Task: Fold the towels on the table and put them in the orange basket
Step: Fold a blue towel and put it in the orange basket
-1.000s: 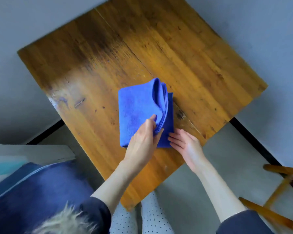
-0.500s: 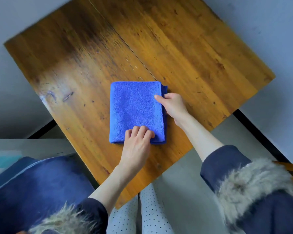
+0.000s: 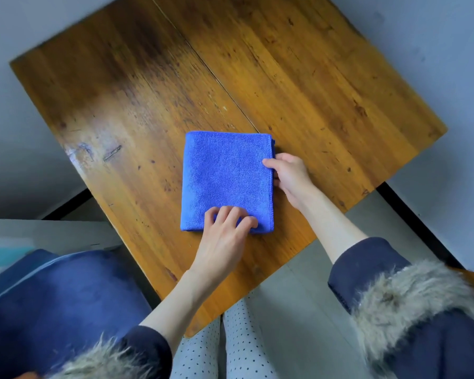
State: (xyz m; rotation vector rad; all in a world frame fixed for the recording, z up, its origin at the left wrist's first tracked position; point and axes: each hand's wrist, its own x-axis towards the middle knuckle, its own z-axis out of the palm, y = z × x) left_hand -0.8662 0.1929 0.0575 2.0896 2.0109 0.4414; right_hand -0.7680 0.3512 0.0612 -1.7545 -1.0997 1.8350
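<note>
On the table (image 3: pixel 312 77), folded towel (image 3: pixel 225 176) lies pinched at its edges by both hands' curled fingers (image 3: pixel 270 162).

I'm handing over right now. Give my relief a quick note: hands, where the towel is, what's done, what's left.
Left hand: fingers curled on the near edge of the blue towel, pinching it.
Right hand: grips the towel's right edge, thumb on top.
Towel: folded into a flat rectangle, lying on the wooden table near its front edge.
Done: this towel looks folded.
Left: lift it and put it in the orange basket, which is not in view.
</note>
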